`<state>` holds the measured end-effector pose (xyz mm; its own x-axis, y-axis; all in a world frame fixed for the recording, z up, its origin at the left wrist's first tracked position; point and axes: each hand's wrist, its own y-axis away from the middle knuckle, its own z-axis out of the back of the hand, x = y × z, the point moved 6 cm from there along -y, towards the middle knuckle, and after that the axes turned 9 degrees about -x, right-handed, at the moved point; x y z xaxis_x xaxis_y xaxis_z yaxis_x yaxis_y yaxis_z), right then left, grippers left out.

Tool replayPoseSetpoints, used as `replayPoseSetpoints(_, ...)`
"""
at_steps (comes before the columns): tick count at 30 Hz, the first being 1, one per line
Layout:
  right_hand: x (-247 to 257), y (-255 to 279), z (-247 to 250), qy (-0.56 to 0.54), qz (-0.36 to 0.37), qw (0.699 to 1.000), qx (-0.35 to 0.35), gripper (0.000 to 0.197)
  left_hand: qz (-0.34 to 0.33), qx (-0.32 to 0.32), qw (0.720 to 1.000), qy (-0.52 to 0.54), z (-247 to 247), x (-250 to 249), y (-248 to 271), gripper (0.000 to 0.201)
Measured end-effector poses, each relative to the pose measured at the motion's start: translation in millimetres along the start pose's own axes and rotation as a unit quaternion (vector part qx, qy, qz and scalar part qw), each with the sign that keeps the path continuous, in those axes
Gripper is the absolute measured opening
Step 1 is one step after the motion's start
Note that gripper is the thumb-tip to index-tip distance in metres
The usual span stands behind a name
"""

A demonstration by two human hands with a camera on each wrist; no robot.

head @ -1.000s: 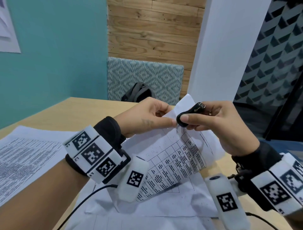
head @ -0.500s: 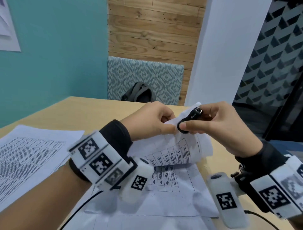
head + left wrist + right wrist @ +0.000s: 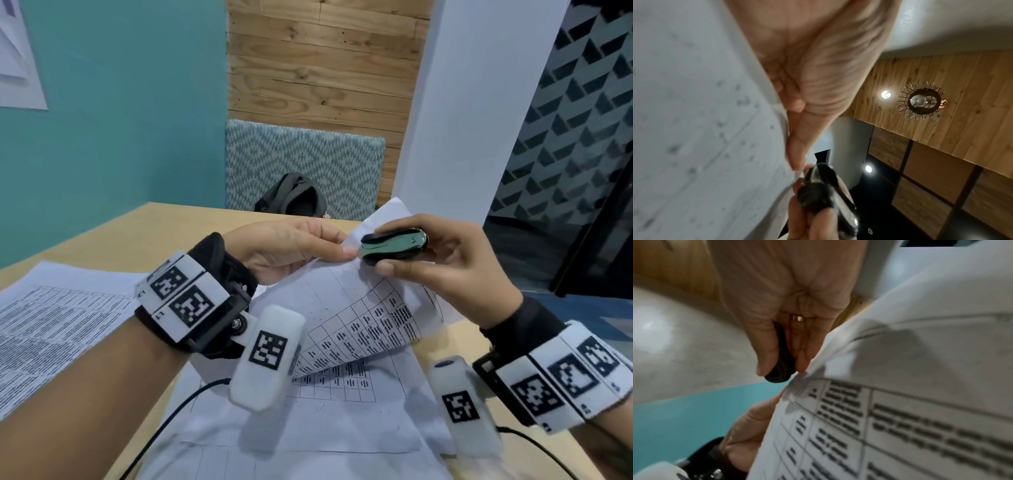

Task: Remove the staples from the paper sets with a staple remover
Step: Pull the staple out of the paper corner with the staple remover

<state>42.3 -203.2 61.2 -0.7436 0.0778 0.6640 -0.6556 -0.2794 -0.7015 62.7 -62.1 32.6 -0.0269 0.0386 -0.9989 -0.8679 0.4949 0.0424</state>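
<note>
Two hands at work above a light wooden worktop (image 3: 113, 233), both raised over loose printed sheets.

Item 1: paper set (image 3: 363, 308), printed with a table grid, lifted off the worktop and curled so its lower edge hangs over a flat sheet (image 3: 308, 428) lying beneath it. Its upper corner points away from the person.

Item 2: left hand (image 3: 291, 250), fingers curled round the paper set's upper left edge, thumb tip pressed on the printed face just beside the staple remover. In the left wrist view the thumb (image 3: 797, 146) lies along the paper's edge.

Item 3: staple remover (image 3: 394, 245), black with a metal body, pinched in the right hand (image 3: 445, 267) between thumb below and fingers above, its nose touching the paper set's top edge next to the left thumb tip. Whether its jaws have caught a staple cannot be told. The right wrist view shows the tool's black end (image 3: 780, 369) gripped between thumb and fingers against the paper's edge.

Item 4: further printed sheets (image 3: 51, 325), flat on the worktop, left of the paper set.

Item 5: dark bag (image 3: 294, 198), beyond the worktop's far edge, behind the paper set.
</note>
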Motion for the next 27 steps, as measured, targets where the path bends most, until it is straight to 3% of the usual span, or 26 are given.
replayPoseSetpoints(5,5.2,-1.6,3.7,-0.012,-0.041,0.999,0.013,0.033,0.003,-0.035,0.998,-0.055,2.1,2.8,-3.8,0.01)
replayPoseSetpoints(10,6.9,-3.6,16.0,0.182,-0.09,0.974,0.099,0.034,-0.04,-0.128,0.978,-0.159,20.8,-3.7,-1.3,0.016)
replayPoseSetpoints(14,6.0,-2.9,21.7,0.232,-0.128,0.954,0.14,0.029,-0.076,-0.191,0.928,-0.309,27.3,-9.6,0.8,0.026)
replayPoseSetpoints(19,4.5,-4.7,30.7,0.258,-0.122,0.948,0.144,0.035,-0.166,-0.263,0.89,-0.334,25.1,-20.5,4.4,0.047)
replayPoseSetpoints(23,-2.2,-2.9,25.6,0.179,-0.158,0.956,0.172,0.037,-0.233,-0.32,0.848,-0.352,22.6,-28.4,9.1,0.057)
replayPoseSetpoints(27,-7.7,-1.1,14.4,0.116,-0.151,0.964,0.187,0.037,-0.288,-0.388,0.787,-0.385,15.5,-35.3,16.7,0.066)
